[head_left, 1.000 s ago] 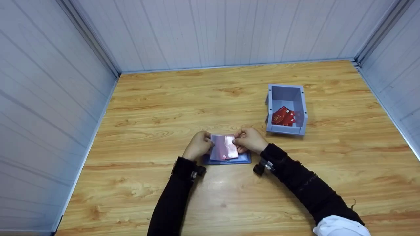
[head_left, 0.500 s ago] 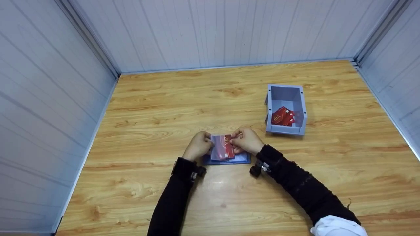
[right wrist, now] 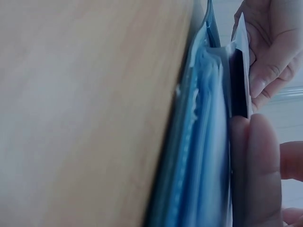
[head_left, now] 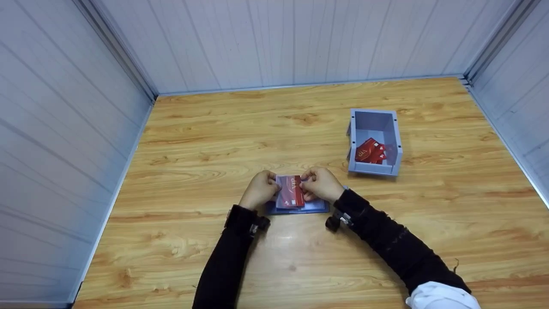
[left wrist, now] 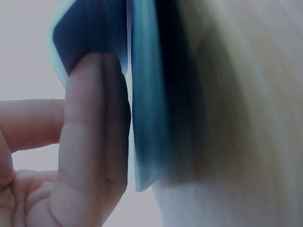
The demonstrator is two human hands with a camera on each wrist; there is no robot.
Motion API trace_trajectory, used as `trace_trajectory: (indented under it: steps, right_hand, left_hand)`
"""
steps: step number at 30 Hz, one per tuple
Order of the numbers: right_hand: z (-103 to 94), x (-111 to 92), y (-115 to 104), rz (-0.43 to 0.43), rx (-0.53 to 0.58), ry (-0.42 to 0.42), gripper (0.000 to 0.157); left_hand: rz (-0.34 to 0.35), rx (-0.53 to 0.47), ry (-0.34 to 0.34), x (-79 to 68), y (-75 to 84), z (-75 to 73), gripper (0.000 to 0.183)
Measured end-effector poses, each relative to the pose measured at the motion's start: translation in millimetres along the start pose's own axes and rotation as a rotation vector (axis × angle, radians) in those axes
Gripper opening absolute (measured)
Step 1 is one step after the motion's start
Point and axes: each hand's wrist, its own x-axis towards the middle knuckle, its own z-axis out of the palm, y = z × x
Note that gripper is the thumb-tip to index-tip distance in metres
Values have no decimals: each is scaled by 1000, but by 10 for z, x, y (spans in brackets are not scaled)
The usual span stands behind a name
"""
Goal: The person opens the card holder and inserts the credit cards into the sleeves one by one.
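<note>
A blue card holder (head_left: 319, 209) lies opened on the table, with one clear sleeve (head_left: 281, 201) raised from it. My left hand (head_left: 259, 191) pinches this sleeve at its left edge. Most of a red VIP card (head_left: 298, 191) sits inside the sleeve, and its right strip sticks out. That strip is pinched between thumb and fingers of my right hand (head_left: 324, 184). In the right wrist view, the holder's stacked clear pages (right wrist: 206, 132) stand beside my right fingers (right wrist: 260, 165). The left wrist view shows my left fingers (left wrist: 85, 142) behind the dark raised sleeve.
A grey bin (head_left: 373, 168) stands to the right, beyond my right hand, with several red cards (head_left: 369, 151) in it. Pale panel walls (head_left: 274, 43) close off the wooden table (head_left: 223, 137) at the back and both sides.
My right hand has moved slightly left, and the red card has slid deeper into the clear sleeve. Its glare has gone, so the VIP print shows. My left hand has stayed in place.
</note>
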Motion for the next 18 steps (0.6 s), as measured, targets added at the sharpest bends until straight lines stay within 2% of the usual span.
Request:
trace_trajectory:
  steps: [6, 13, 18]
  right_hand:
    - [5, -45, -44, 6, -20, -20, 33]
    - [-13, -71, -37, 8, -37, -64, 43]
    - [-5, -83, -47, 22, -48, -67, 43]
  left_hand:
    - [8, 14, 20, 4, -4, 4, 28]
    - [46, 74, 37, 2, 0, 11, 46]
    - [56, 120, 49, -7, 13, 16, 45]
